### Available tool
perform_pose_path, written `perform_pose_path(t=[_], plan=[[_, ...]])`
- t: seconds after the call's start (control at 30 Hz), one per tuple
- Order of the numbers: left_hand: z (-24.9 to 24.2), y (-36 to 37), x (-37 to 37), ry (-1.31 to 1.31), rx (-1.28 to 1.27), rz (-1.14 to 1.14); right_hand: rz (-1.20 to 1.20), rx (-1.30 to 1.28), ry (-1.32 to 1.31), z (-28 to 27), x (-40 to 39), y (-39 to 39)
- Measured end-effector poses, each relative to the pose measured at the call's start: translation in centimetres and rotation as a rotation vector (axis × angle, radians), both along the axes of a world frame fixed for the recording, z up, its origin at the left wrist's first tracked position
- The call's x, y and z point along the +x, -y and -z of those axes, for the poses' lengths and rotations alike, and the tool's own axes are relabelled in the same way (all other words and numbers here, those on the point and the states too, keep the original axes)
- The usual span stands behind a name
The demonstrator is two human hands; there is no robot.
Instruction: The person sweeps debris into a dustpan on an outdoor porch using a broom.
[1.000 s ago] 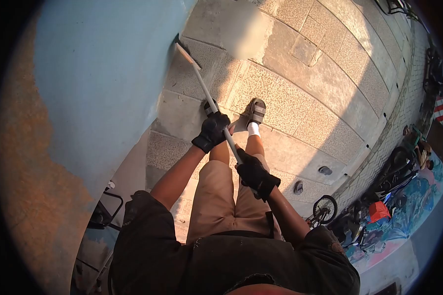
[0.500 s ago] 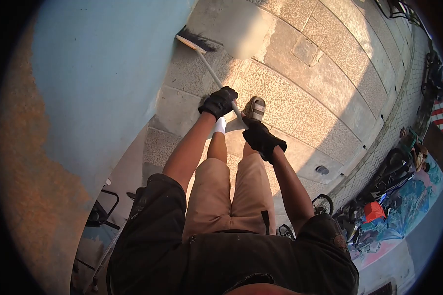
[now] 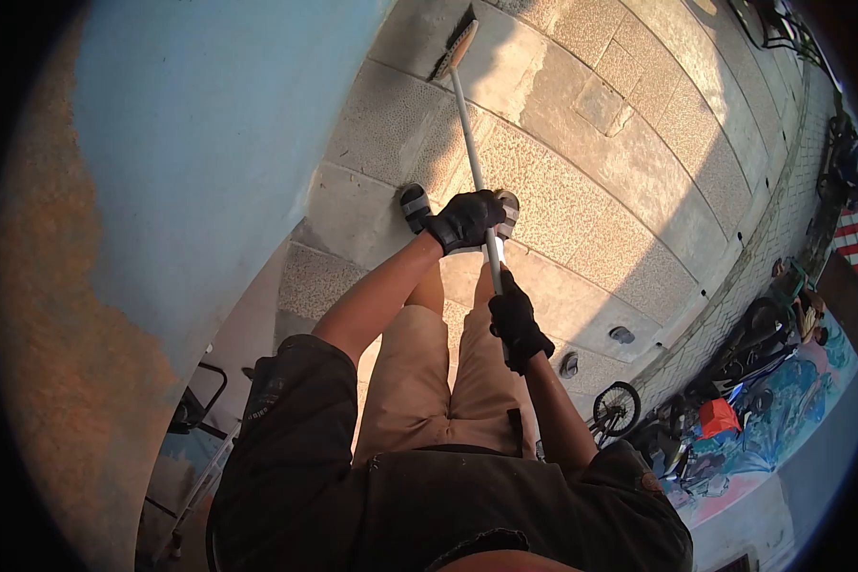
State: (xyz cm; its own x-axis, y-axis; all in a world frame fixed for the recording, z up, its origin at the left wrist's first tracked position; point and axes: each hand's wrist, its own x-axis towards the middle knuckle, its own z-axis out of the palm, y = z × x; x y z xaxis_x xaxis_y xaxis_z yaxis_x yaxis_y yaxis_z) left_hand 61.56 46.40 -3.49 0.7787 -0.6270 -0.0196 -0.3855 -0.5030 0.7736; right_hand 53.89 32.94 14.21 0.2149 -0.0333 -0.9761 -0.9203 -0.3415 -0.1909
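Observation:
Both my hands wear black gloves and are wrapped round the pale handle of a push broom [image 3: 470, 133]. My left hand [image 3: 467, 221] grips it near the middle, above my feet. Lower down, close to my right thigh, my right hand [image 3: 516, 324] holds the end part of the handle. At the top of the view the broom's wide head [image 3: 456, 50], with dark bristles along its left side, is tilted against the paving [image 3: 372, 119]. The fingers of my right hand are partly hidden.
A light blue wall [image 3: 210, 124] with a tan patch rises on the left. My sandals [image 3: 415, 205] stand on paving slabs, partly in sun. Bicycles [image 3: 617, 408], a red bag [image 3: 718, 418] and a painted mural [image 3: 810, 405] are at the right; a metal rack [image 3: 782, 24] is top right.
The broom head has swung away from the wall, up and to the right, and turned. My left hand has moved right and down; my right hand has moved down. Both sandals now show.

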Motion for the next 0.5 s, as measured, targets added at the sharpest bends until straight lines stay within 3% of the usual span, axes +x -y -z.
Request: perform_pose_path(t=[0.03, 0.1, 0.13, 0.23, 0.33, 0.4, 0.5], plan=[[1.2, -0.4, -0.6, -0.003, 0.004, 0.002, 0.002, 0.004, -0.003, 1.7, -1.3, -0.5], [2.5, -1.7, -1.1, 0.080, 0.233, 0.159, -0.501, -0.242, 0.451, 5.2, -3.9, -1.8], [2.6, -2.7, -1.1, 0.092, 0.215, 0.226, -0.422, -0.195, 0.301, 5.6, -3.7, -2.9], [5.8, -5.1, -1.2, 0.092, 0.389, 0.246, -0.515, -0.194, 0.411, 10.0, -5.1, -5.7], [6.0, -9.0, 1.0, -0.073, 0.447, 0.130, -0.408, -0.083, 0.440, 13.4, -2.9, -8.2], [7.4, -11.1, 1.2, -0.075, 0.473, 0.067, -0.414, -0.046, 0.470, 14.0, -1.5, -9.4], [5.8, -11.3, 2.4, -0.054, 0.444, 0.073, -0.405, -0.060, 0.510, 13.6, -1.9, -9.3]])
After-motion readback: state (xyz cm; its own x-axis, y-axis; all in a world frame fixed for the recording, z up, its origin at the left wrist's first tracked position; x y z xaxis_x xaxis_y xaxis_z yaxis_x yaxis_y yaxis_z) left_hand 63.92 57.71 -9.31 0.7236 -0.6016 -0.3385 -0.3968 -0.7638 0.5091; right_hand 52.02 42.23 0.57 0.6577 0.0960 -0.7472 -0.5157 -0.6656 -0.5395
